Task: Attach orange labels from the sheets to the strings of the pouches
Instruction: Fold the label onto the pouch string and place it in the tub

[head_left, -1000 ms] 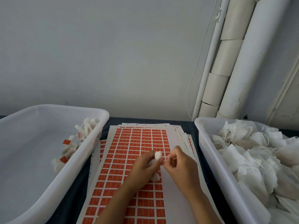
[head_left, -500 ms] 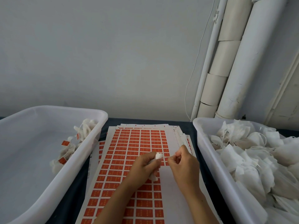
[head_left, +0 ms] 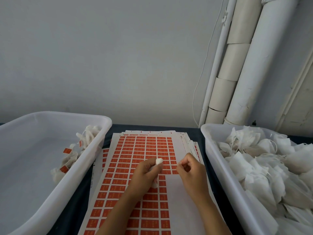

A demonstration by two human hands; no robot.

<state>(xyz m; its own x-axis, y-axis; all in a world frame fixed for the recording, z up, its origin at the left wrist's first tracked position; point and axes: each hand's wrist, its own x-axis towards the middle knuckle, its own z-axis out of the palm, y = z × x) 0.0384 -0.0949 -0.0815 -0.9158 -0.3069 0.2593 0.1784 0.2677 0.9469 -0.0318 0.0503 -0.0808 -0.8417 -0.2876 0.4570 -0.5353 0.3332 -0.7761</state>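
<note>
Two bins [head_left: 105, 133], pouches [head_left: 264, 167] inside; left grip [head_left: 145, 173] round pouch [head_left: 159, 161], right [head_left: 191, 172] curled, unclear.

The left hand [head_left: 145, 173] is gripping a white pouch [head_left: 158, 161] in curled fingers; the right hand [head_left: 191, 170] is hovering just right of it, fingertips pinched together.

**Plastic, paper and thin cloth**

Both tubs, left [head_left: 71, 173] and right [head_left: 225, 168], look like smooth, translucent white plastic. The label sheets [head_left: 135, 150] are matt paper; the heaped pouches [head_left: 264, 168] seem thin, crinkled, gauzy fabric. Pipes [head_left: 250, 73] wear cracked, chalky wrapping
</note>
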